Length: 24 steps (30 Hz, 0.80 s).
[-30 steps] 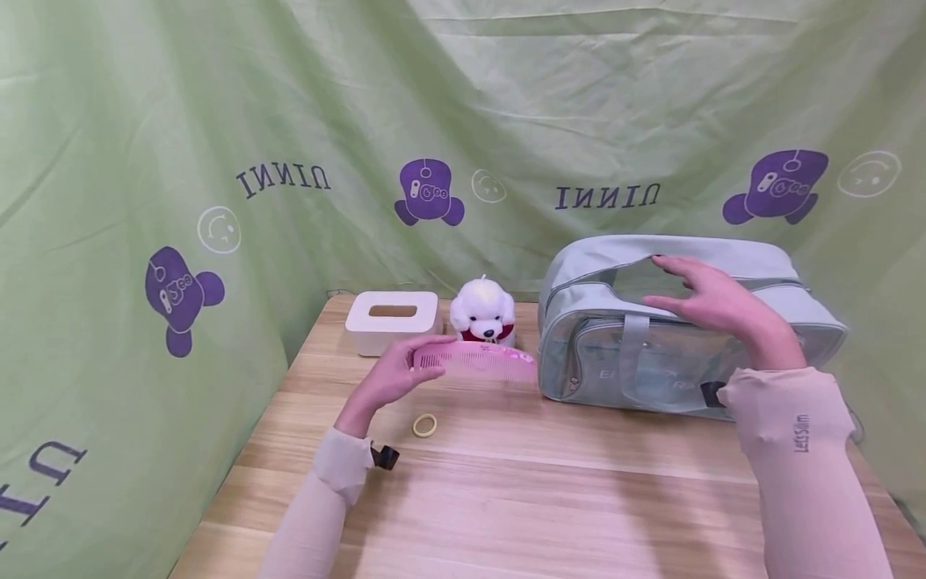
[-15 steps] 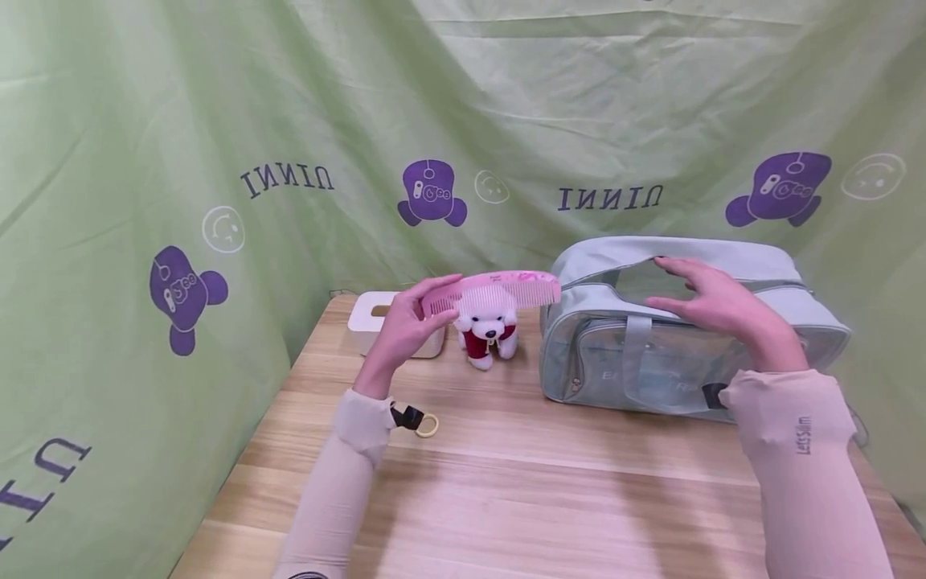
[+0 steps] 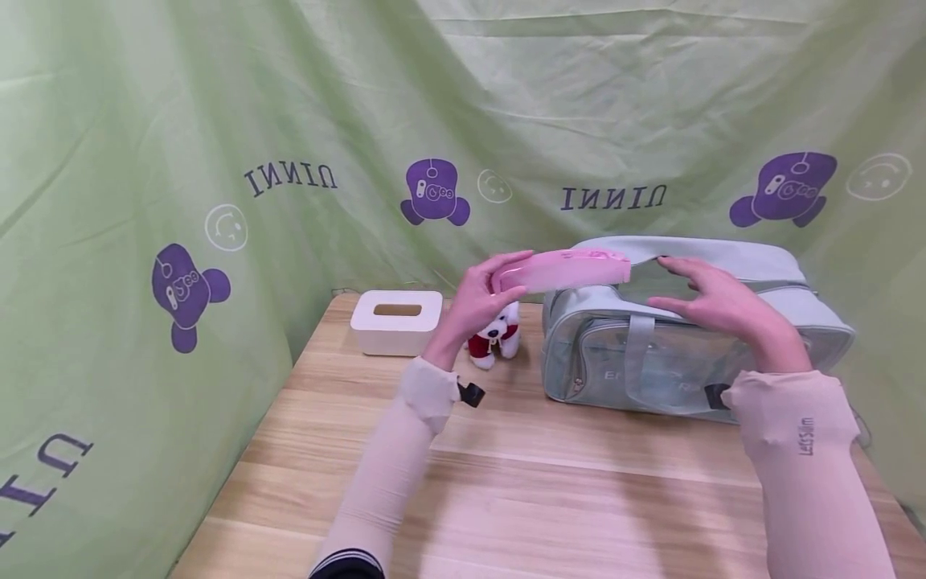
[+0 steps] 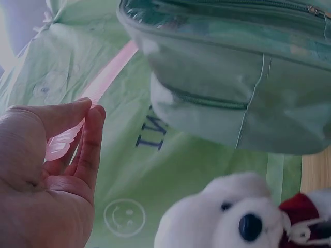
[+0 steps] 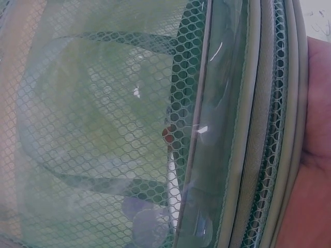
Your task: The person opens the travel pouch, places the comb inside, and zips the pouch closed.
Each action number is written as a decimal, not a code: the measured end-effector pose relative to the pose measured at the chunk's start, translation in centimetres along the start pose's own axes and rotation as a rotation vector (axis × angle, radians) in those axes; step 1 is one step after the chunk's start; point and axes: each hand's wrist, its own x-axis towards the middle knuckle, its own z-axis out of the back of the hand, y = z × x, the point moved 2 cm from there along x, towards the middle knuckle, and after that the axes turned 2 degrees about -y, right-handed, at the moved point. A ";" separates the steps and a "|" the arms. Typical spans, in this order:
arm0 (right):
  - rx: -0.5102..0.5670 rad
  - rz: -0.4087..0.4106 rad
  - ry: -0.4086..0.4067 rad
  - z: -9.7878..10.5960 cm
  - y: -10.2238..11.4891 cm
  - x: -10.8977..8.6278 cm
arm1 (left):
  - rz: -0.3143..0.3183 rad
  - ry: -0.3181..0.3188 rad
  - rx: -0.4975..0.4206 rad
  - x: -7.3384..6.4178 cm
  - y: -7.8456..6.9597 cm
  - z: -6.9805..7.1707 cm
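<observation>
My left hand (image 3: 473, 305) pinches one end of a pink comb (image 3: 567, 272) between thumb and fingers. It is raised over the plush dog, and the comb's far end overlaps the left part of the bag's opening. The left wrist view shows the comb (image 4: 113, 77) nearly edge-on, running from the fingertips toward the bag (image 4: 201, 67). My right hand (image 3: 723, 304) lies over the top opening of a pale green travel bag (image 3: 600, 362), fingers spread at the gap. In the right wrist view the hand (image 5: 318, 134) is at the edge, mostly hidden.
A white tissue box (image 3: 394, 334) stands at the back left of the wooden table (image 3: 521, 482). Beside it sits a white plush dog (image 3: 483, 347) in red, partly behind my left hand. Green printed curtain (image 3: 347, 96) encloses the back and sides.
My left hand has lifted the comb and carried it rightward, from in front of the plush dog to the bag's opening. The sleeve now covers the yellow ring. My right hand stays put.
</observation>
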 end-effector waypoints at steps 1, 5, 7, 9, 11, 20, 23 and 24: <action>0.002 0.000 0.000 0.0 0.0 0.0 | -0.012 0.005 0.018 0.3 0.0 -0.5; 0.007 0.000 0.000 -0.1 0.1 0.0 | -0.040 0.003 0.067 1.1 -0.2 -2.2; 0.010 -0.003 0.000 -0.1 0.1 0.1 | -0.033 0.001 0.083 1.5 -0.3 -2.7; 0.008 -0.007 0.001 -0.2 0.1 0.1 | -0.016 0.004 0.091 1.7 -0.3 -3.2; 0.008 -0.008 0.000 -0.2 0.0 0.2 | 0.001 0.006 0.110 1.9 -0.4 -3.6; -0.008 0.002 -0.012 -0.1 -0.2 0.3 | 0.011 0.002 0.143 2.5 -1.1 -5.1; -0.014 0.005 -0.015 -0.1 -0.2 0.3 | 0.022 0.002 0.161 2.6 -1.1 -5.8; -0.018 0.004 -0.016 -0.1 -0.3 0.3 | 0.024 0.002 0.168 2.7 -1.1 -6.0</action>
